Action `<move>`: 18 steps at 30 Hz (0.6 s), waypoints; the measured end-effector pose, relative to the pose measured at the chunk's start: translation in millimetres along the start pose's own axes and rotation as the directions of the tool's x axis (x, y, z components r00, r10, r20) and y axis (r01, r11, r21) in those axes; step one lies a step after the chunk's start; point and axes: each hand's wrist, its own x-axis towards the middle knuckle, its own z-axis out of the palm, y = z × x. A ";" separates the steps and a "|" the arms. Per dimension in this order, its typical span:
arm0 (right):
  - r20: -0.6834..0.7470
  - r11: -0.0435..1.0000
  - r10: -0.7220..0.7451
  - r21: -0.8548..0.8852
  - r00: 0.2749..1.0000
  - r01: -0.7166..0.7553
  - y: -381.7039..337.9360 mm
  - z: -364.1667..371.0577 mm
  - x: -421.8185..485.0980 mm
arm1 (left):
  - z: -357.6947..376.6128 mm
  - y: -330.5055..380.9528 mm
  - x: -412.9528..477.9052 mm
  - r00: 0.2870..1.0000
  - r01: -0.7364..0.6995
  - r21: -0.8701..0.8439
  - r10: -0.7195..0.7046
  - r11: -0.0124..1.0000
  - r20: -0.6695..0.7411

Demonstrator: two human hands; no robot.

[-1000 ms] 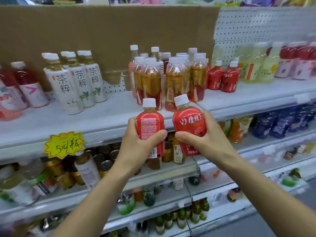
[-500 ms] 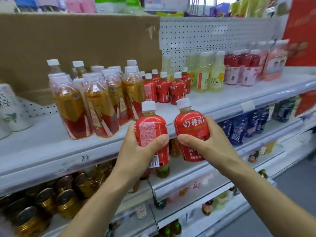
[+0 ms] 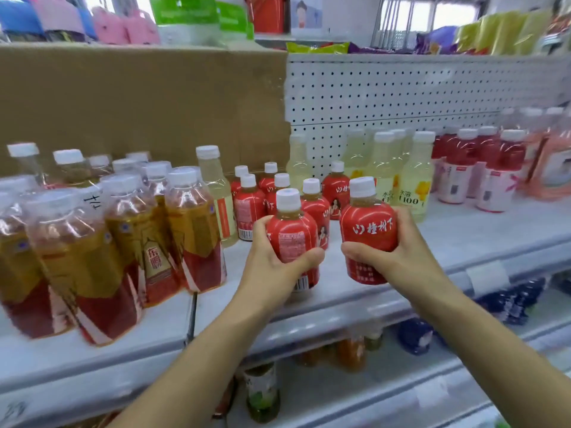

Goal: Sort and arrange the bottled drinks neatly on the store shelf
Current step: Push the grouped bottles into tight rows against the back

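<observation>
My left hand (image 3: 272, 267) grips a small red bottle with a white cap (image 3: 292, 233), its barcode side toward me. My right hand (image 3: 392, 257) grips a second small red bottle (image 3: 369, 230) with white lettering facing me. Both bottles are upright, side by side, just above the front of the white shelf (image 3: 463, 239). Right behind them stands a cluster of several matching red bottles (image 3: 256, 196).
Several amber tea bottles (image 3: 123, 230) crowd the shelf's left. Pale yellow bottles (image 3: 411, 177) and pink-labelled red bottles (image 3: 500, 168) stand to the right. A cardboard sheet (image 3: 139, 103) and white pegboard (image 3: 417, 91) back the shelf. Lower shelves hold more drinks.
The view has shifted right and closer to the shelf. Both hands have carried their red bottles up and forward, from below the shelf edge to just in front of the matching red bottles.
</observation>
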 end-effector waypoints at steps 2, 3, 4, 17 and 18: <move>0.049 1.000 0.021 0.011 0.999 -0.022 11.4 0.1 26.1 | 7.4 -10.3 18.0 1.000 0.021 0.031 -0.021 0.999 -0.009; 0.076 0.999 0.031 0.019 0.997 -0.033 17.9 1.4 38.0 | 10.5 -14.2 24.6 0.999 0.033 0.040 -0.032 0.999 -0.014; 0.099 0.999 0.041 0.027 0.994 -0.044 24.4 3.0 48.6 | 13.4 -18.0 30.2 0.999 0.046 0.045 -0.045 0.998 -0.022; 0.472 0.999 0.048 -0.037 0.880 -0.035 64.8 -6.5 148.9 | 44.9 -22.4 83.4 0.964 0.145 0.275 -0.073 0.951 -0.257; 0.489 1.000 0.025 -0.013 0.872 -0.021 62.1 -9.1 153.8 | 43.5 -15.5 82.8 0.957 0.125 0.292 -0.037 0.948 -0.288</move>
